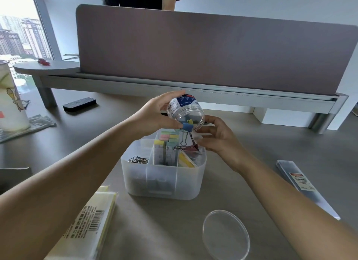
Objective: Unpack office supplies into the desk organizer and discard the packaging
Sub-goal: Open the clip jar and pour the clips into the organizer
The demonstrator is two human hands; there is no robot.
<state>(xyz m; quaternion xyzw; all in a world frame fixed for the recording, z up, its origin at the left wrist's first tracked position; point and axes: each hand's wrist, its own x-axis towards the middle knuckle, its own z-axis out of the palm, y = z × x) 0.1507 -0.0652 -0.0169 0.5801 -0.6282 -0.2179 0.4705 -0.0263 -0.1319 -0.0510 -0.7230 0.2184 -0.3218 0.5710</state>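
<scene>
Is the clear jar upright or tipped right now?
Tipped. The jar, held in the left hand, has its open mouth angled down over the organizer, binder clips spilling out.

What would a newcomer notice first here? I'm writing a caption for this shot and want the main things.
The eye lands on the clear jar, tipped mouth-down in the left hand over the organizer at mid-desk, with coloured binder clips spilling out beside the right hand. The organizer already holds sticky notes and paper clips. The jar's lid lies on the desk in front of it.
</scene>
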